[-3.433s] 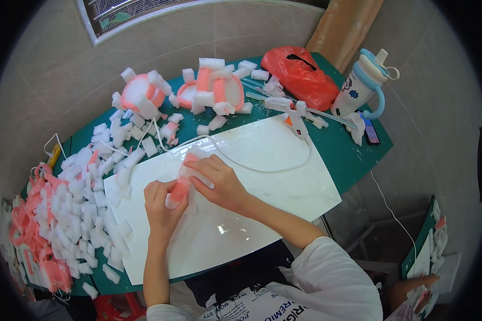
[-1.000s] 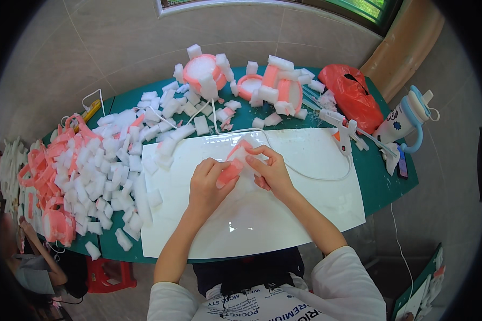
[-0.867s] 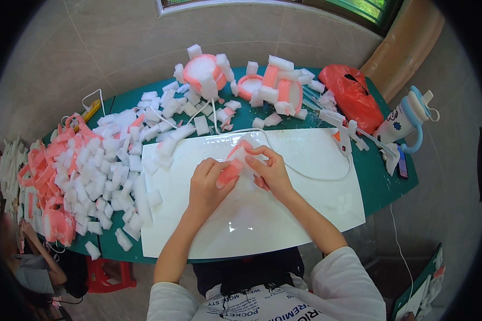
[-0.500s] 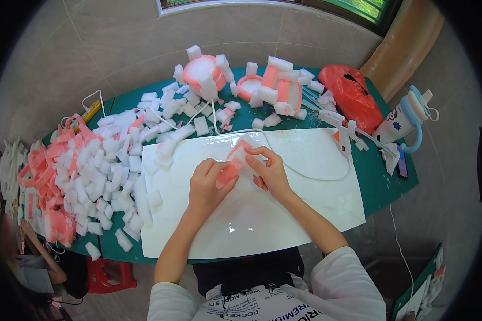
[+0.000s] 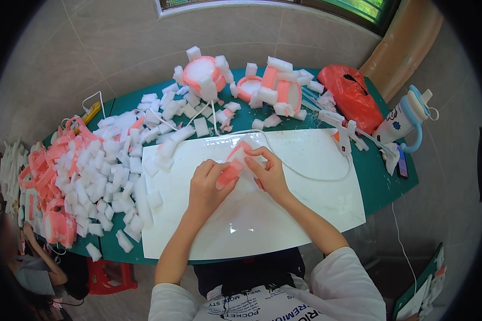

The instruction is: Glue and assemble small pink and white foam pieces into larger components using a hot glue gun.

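Observation:
Over the white board (image 5: 305, 192), both hands meet on one pink foam piece (image 5: 229, 174) with white foam showing on its right side. My left hand (image 5: 206, 187) pinches the lower left end between thumb and fingers. At the upper right, my right hand (image 5: 271, 174) has its thumb and index finger closed on the same piece; its other fingers are curled below. The fingers hide part of the piece, and I cannot make out its full shape. A white glue gun (image 5: 346, 135) stands at the board's right rear edge, its cord curving across the board.
White foam blocks (image 5: 96, 182) heap at the left beside pink foam strips (image 5: 43, 166). Round pink-and-white foam assemblies (image 5: 202, 72) stand along the back. A red plastic bag (image 5: 348, 96), a tumbler (image 5: 404, 117) and a phone (image 5: 402, 163) lie rightward. Another person's arm (image 5: 40, 249) shows at far left.
My right fingers have shifted very slightly on the foam piece. Otherwise the hands and the surrounding things look the same.

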The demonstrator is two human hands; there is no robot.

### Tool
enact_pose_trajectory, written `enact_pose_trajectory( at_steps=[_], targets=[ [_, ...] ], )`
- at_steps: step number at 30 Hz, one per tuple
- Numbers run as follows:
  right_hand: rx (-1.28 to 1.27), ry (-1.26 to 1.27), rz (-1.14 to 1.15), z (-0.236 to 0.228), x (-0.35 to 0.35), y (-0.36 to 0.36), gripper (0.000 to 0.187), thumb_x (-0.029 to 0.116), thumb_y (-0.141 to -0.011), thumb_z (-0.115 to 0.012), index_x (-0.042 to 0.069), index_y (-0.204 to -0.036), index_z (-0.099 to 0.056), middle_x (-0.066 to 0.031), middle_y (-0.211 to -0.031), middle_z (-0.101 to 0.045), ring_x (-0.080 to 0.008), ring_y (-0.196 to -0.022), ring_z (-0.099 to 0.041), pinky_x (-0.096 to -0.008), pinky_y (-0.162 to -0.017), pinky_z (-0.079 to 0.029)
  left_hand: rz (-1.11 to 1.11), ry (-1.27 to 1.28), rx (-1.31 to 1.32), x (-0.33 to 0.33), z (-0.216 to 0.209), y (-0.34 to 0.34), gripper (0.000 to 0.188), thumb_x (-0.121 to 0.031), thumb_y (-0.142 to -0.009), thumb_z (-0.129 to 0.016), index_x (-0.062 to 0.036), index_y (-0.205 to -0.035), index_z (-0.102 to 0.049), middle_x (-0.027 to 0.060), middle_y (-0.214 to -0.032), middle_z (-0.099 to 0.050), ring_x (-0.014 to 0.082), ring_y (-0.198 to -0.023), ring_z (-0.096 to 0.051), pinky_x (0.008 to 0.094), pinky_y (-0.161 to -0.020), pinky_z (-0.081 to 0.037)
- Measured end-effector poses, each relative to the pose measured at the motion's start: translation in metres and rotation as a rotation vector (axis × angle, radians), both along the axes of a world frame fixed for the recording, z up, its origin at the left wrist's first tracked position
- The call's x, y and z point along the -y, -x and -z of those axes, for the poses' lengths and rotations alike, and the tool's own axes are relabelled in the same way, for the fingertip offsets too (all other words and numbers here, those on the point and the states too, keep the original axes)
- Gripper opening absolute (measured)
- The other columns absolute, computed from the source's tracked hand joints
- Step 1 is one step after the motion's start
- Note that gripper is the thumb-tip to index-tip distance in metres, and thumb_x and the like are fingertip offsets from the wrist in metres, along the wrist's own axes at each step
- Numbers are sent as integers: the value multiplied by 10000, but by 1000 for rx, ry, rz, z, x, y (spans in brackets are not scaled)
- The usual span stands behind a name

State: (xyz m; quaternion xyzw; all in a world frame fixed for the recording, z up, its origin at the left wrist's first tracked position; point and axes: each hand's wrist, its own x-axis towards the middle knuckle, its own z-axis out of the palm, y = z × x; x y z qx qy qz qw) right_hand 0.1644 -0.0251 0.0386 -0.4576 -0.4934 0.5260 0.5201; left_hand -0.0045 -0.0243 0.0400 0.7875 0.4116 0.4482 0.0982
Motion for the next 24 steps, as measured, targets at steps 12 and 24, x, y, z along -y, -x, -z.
enact_pose_trajectory(
  at_steps=[12,24],
  targets=[
    [126,-138,-10,16,-2,-1,188,206,-915,-499,47,-1016,-490,-75,-1006,-651,-35,-465,-361,-209,-443,-288,-1,3,3,0,-1,-1,329,-61,-590,-753,-39,-881,-601,78,-755,-529,241,-715,-542,330,-628,-446],
    [255,-179,-41,19,-5,-3,224,191,-903,-489,57,-1075,-440,-101,-1045,-625,-140,-600,-539,-251,-560,-390,-2,2,-1,0,-2,-1,331,-54,-588,-748,-39,-882,-596,79,-760,-526,247,-721,-542,331,-627,-444]
  ],
)
